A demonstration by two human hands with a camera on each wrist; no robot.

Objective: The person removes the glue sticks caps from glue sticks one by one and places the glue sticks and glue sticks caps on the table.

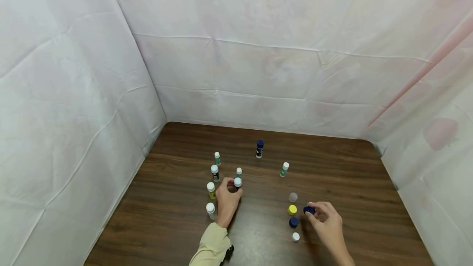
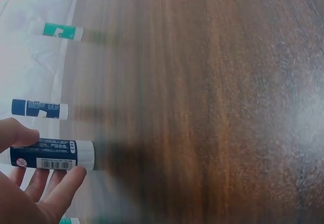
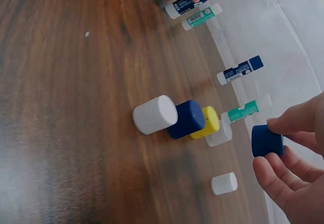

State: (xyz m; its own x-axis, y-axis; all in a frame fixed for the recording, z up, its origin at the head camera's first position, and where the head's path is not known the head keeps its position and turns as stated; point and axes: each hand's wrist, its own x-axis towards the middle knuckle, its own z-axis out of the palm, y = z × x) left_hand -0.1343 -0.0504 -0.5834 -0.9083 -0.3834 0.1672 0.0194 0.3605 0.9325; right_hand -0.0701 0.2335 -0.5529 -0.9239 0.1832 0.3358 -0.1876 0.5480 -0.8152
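Observation:
My left hand (image 1: 228,200) grips a navy glue stick (image 2: 50,154) with a white end, fingers and thumb around its sides. It stands upright, close to the tabletop. Just behind it is a small green glue stick (image 1: 239,172). My right hand (image 1: 327,223) pinches a dark blue cap (image 3: 267,140) between thumb and fingertips, above the table. Left of that hand is a row of caps: a translucent one (image 1: 293,197), a yellow one (image 1: 292,209), a navy one (image 1: 293,222) and a white one (image 1: 295,237). Another white cap (image 3: 224,183) lies below the right hand in the right wrist view.
Left of my left hand stand several glue sticks, among them a yellow one (image 1: 211,191) and a white one (image 1: 211,211). Farther back are a navy glue stick (image 1: 260,149) and a green one (image 1: 284,170). Pale cloth (image 1: 236,73) surrounds the wooden table (image 1: 177,216).

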